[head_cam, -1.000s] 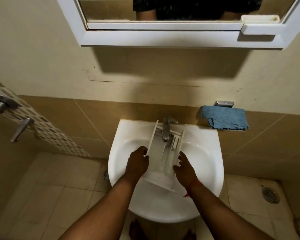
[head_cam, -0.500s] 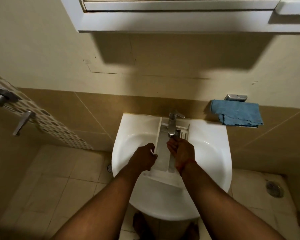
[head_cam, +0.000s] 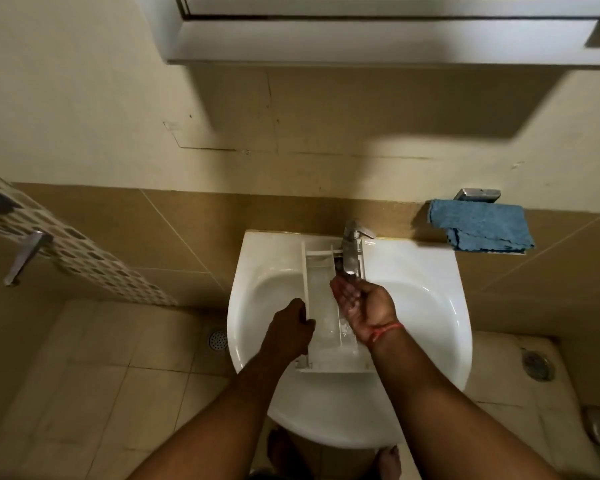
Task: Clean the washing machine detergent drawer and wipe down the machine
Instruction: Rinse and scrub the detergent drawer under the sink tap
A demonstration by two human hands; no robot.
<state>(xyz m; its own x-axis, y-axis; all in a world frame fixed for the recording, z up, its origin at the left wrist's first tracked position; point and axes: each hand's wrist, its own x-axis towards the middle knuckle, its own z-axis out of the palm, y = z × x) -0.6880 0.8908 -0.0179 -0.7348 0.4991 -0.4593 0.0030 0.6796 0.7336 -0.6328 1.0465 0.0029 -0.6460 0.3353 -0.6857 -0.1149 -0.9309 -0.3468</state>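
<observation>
Head view: my right hand [head_cam: 362,303] has left the detergent drawer [head_cam: 326,306] side and now lies palm-up, fingers relaxed, under the tap [head_cam: 350,251]. My left hand [head_cam: 291,327] grips the drawer in the sink [head_cam: 430,306]. Rinsing is under way.

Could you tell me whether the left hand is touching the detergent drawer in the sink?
Touching. The head view shows the left hand gripping the left wall of the drawer, its fingers curled over the edge.
</observation>
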